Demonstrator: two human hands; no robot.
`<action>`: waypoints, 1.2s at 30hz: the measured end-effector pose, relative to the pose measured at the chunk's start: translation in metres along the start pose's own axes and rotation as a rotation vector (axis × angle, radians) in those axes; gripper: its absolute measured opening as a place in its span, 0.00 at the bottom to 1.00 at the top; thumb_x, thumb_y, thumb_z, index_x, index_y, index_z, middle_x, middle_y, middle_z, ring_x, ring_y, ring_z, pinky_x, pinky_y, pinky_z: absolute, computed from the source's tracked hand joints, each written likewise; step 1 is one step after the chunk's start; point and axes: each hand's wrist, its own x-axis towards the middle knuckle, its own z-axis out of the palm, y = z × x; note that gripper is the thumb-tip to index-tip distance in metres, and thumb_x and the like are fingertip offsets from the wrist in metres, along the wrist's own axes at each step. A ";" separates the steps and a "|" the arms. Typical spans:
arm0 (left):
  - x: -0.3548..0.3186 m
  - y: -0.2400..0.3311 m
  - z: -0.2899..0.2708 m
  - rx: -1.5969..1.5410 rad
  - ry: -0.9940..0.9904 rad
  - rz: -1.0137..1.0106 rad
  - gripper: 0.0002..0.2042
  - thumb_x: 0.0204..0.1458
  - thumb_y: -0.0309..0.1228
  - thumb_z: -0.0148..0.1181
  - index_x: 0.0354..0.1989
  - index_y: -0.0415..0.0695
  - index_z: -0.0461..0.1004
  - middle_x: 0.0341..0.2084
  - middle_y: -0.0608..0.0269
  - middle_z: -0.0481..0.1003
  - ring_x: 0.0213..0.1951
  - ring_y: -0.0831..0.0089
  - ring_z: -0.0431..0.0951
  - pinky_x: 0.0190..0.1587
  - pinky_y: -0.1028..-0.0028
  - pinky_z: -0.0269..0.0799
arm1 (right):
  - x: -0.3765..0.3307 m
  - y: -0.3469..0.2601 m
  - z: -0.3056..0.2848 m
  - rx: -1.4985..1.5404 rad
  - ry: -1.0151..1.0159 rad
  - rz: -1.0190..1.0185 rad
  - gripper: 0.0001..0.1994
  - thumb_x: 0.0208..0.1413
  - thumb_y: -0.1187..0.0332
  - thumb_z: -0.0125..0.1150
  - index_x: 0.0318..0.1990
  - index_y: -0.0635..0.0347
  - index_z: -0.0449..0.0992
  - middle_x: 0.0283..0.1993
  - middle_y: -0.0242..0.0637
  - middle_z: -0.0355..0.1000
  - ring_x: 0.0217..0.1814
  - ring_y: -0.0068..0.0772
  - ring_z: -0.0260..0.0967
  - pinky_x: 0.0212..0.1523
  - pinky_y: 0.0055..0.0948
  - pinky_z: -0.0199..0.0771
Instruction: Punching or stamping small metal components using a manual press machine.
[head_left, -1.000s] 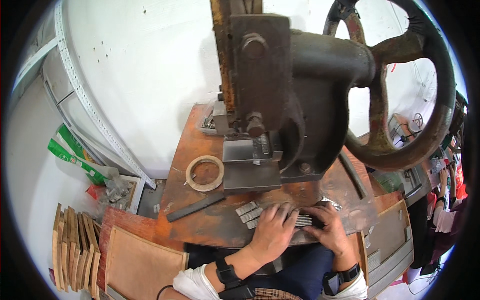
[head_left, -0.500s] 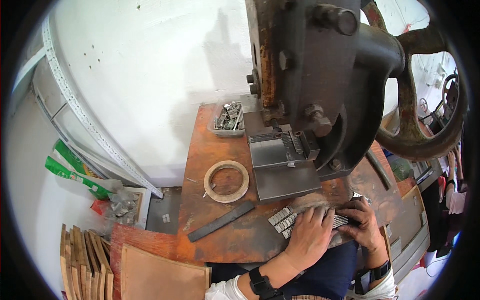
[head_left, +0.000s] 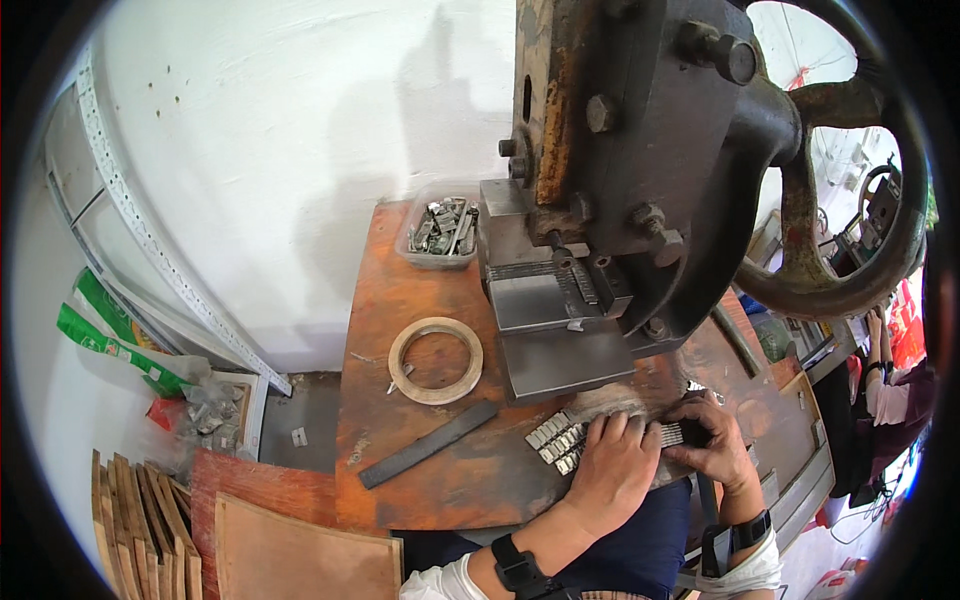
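Both my hands are at the front edge of the wooden bench, close together. My left hand [head_left: 613, 462] lies over rows of small shiny metal link strips [head_left: 553, 438], its fingers bent and held together on them; its palm hides part of the rows. Beside it, my right hand [head_left: 718, 445] pinches the end of a tight bundle of thin metal strips [head_left: 671, 434] between thumb and fingers. More small metal links [head_left: 704, 391] show just beyond the right hand. Beneath the fingers, details are hidden.
A heavy hand press [head_left: 640, 130] with a large wheel [head_left: 800, 200] towers over the bench [head_left: 430, 500]; its steel die block [head_left: 565, 360] stands beyond my hands. Nearby are a tape roll [head_left: 398, 360], a dark flat bar [head_left: 428, 444] and a plastic tub [head_left: 408, 245] of metal pieces.
The whole view has shifted, so the bench and press sit differently in the picture. My hands stay over the metal strips, with only slight finger movement.
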 end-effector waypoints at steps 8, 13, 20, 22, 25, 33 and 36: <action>-0.002 0.000 0.000 -0.026 -0.050 -0.045 0.19 0.50 0.31 0.58 0.50 0.37 0.71 0.41 0.57 0.72 0.47 0.60 0.68 0.53 0.59 0.59 | -0.003 0.002 0.004 0.017 0.035 0.035 0.24 0.31 0.70 0.78 0.42 0.61 0.78 0.38 0.40 0.75 0.43 0.42 0.69 0.46 0.36 0.68; -0.001 -0.001 0.002 -0.020 -0.020 -0.058 0.21 0.48 0.33 0.60 0.51 0.38 0.71 0.43 0.57 0.72 0.49 0.60 0.68 0.54 0.57 0.58 | -0.003 0.004 0.003 0.066 0.032 0.058 0.24 0.31 0.70 0.77 0.42 0.61 0.78 0.38 0.40 0.76 0.42 0.41 0.69 0.47 0.35 0.67; 0.006 0.002 0.006 0.045 -0.068 -0.048 0.20 0.48 0.37 0.62 0.48 0.42 0.72 0.44 0.58 0.73 0.50 0.60 0.68 0.54 0.55 0.58 | -0.005 0.004 -0.006 0.034 -0.002 0.030 0.24 0.34 0.71 0.74 0.45 0.60 0.78 0.41 0.42 0.75 0.47 0.43 0.67 0.50 0.37 0.67; 0.003 -0.001 0.004 0.078 -0.021 -0.060 0.18 0.47 0.38 0.63 0.45 0.43 0.74 0.43 0.59 0.73 0.49 0.60 0.68 0.53 0.56 0.58 | -0.002 0.000 -0.002 -0.054 0.016 -0.067 0.25 0.36 0.72 0.73 0.47 0.60 0.75 0.45 0.44 0.73 0.49 0.48 0.67 0.51 0.39 0.68; 0.005 -0.002 0.000 0.038 -0.002 -0.059 0.17 0.46 0.36 0.64 0.44 0.43 0.74 0.42 0.60 0.74 0.48 0.59 0.68 0.53 0.56 0.57 | -0.019 -0.006 0.007 -0.235 0.278 -0.147 0.22 0.36 0.73 0.72 0.44 0.58 0.76 0.45 0.43 0.71 0.47 0.50 0.67 0.47 0.41 0.69; 0.007 0.002 0.000 0.032 0.000 -0.050 0.17 0.44 0.34 0.65 0.43 0.43 0.74 0.40 0.61 0.75 0.46 0.60 0.69 0.53 0.57 0.57 | -0.039 -0.017 0.014 -0.532 0.278 -0.181 0.25 0.38 0.61 0.71 0.50 0.45 0.76 0.53 0.39 0.66 0.54 0.46 0.61 0.53 0.46 0.60; 0.005 0.001 -0.001 0.051 -0.006 -0.058 0.17 0.45 0.34 0.65 0.44 0.43 0.74 0.41 0.61 0.75 0.46 0.60 0.69 0.53 0.56 0.57 | -0.034 -0.026 0.016 -0.615 0.179 -0.148 0.27 0.40 0.57 0.69 0.53 0.43 0.76 0.55 0.42 0.65 0.57 0.50 0.61 0.56 0.50 0.60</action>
